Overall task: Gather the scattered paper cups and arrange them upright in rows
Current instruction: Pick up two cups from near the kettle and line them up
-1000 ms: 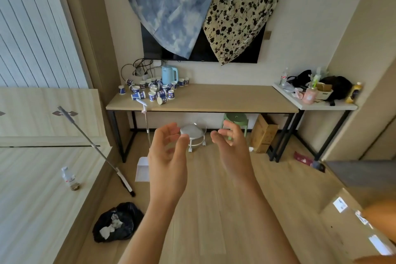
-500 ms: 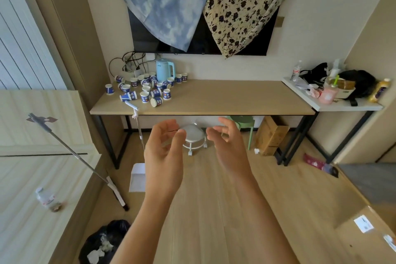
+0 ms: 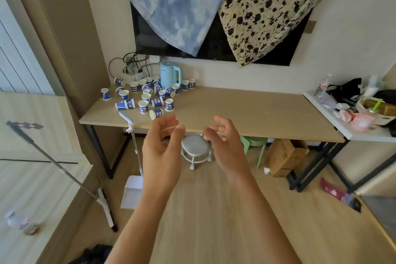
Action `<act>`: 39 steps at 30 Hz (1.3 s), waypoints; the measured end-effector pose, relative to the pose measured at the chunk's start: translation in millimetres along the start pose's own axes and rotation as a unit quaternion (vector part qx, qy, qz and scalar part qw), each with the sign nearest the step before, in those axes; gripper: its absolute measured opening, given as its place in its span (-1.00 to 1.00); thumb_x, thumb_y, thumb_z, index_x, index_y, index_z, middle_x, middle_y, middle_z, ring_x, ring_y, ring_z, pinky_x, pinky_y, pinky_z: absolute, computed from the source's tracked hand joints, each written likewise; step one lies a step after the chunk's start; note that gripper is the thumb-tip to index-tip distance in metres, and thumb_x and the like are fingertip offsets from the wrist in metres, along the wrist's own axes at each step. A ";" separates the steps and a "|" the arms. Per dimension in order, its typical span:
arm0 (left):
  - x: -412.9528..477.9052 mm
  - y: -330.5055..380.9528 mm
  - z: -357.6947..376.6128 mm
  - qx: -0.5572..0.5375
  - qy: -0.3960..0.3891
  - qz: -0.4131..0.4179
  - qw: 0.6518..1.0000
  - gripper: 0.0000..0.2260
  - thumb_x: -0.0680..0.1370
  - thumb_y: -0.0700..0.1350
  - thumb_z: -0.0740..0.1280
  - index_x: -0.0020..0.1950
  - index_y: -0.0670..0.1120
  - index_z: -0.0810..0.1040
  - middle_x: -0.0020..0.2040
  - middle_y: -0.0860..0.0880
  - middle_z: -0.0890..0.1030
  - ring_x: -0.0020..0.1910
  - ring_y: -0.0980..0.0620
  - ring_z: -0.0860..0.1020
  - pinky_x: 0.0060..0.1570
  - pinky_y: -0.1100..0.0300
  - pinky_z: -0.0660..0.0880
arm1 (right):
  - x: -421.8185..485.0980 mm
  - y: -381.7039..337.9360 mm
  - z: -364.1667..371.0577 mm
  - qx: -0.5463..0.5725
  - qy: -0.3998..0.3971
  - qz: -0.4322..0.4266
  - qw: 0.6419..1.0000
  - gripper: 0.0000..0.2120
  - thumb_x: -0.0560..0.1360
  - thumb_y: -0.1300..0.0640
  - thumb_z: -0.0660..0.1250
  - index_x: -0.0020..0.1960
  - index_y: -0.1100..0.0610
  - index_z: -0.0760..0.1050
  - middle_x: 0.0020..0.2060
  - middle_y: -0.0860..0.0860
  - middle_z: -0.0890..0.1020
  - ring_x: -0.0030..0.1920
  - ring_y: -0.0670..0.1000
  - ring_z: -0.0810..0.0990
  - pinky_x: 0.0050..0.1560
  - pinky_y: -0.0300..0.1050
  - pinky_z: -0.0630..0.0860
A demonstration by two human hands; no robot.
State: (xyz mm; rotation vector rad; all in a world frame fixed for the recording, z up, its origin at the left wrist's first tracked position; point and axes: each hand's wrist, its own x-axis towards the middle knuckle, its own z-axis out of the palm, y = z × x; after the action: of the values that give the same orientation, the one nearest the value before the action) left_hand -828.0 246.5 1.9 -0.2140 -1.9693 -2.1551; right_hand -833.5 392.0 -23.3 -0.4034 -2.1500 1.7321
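Note:
Several blue-and-white paper cups (image 3: 147, 97) lie scattered on the left end of a long wooden table (image 3: 246, 111), some upright, some on their sides. One tipped cup (image 3: 156, 113) lies nearest the front edge. My left hand (image 3: 161, 152) and my right hand (image 3: 225, 146) are raised side by side in front of the table's front edge, fingers curled and apart, holding nothing. Both hands are short of the cups.
A light blue kettle (image 3: 169, 75) stands among the cups by the wall. Under the table are a round wheeled stool (image 3: 195, 148), a green stool (image 3: 255, 142) and a cardboard box (image 3: 282, 156). A dustpan (image 3: 131, 191) and a mop (image 3: 64, 171) lean at the left. A cluttered white side table (image 3: 351, 128) is at the right.
The view has moved closer to the table, which now looks larger. Both hands have stayed raised and empty and now reach the table's front edge in the view.

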 end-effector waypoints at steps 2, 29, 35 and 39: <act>33.7 -15.2 1.8 0.003 0.003 -0.005 1.000 -0.87 0.62 -0.15 0.32 0.14 -0.02 0.58 -0.03 0.11 0.67 -0.10 0.32 0.59 -0.15 0.53 0.43 | 30.3 2.9 13.6 -0.010 0.001 0.002 1.000 -0.59 0.57 -0.02 0.36 0.40 -0.07 0.39 0.17 -0.09 0.56 -0.22 -0.26 0.65 -0.42 -0.37 0.51; 401.4 -195.9 56.5 0.061 -0.051 -0.108 0.991 -0.78 0.50 0.06 0.32 0.10 0.04 0.58 0.03 0.09 0.64 -0.03 0.20 0.58 -0.07 0.36 0.44 | 412.0 94.4 144.2 0.002 0.020 0.094 0.995 -0.62 0.54 -0.02 0.39 0.33 -0.03 0.45 0.14 -0.01 0.62 0.05 0.04 0.70 0.09 0.00 0.54; 461.4 -239.1 89.7 0.106 -0.015 -0.123 0.987 -0.92 0.62 -0.05 0.33 0.08 0.09 0.59 -0.04 0.20 0.67 -0.03 0.26 0.59 0.02 0.24 0.44 | 501.8 121.8 152.2 0.002 -0.069 0.098 0.993 -0.62 0.55 -0.01 0.41 0.32 -0.03 0.43 0.12 0.02 0.65 0.03 -0.01 0.70 -0.05 -0.14 0.48; 492.1 -263.7 108.5 0.130 0.001 -0.135 0.982 -0.93 0.62 -0.03 0.33 0.07 0.11 0.58 -0.02 0.12 0.66 -0.01 0.20 0.61 0.02 0.19 0.45 | 545.6 140.9 161.7 -0.013 -0.127 0.109 0.986 -0.60 0.55 -0.02 0.39 0.36 -0.02 0.43 0.12 0.04 0.66 0.08 0.00 0.66 0.00 -0.15 0.48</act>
State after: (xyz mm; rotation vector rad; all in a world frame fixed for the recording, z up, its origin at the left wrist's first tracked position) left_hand -1374.6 346.9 -119.2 0.1049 -2.3685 -2.0103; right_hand -1394.4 514.4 -142.3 -0.4612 -2.3849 1.9679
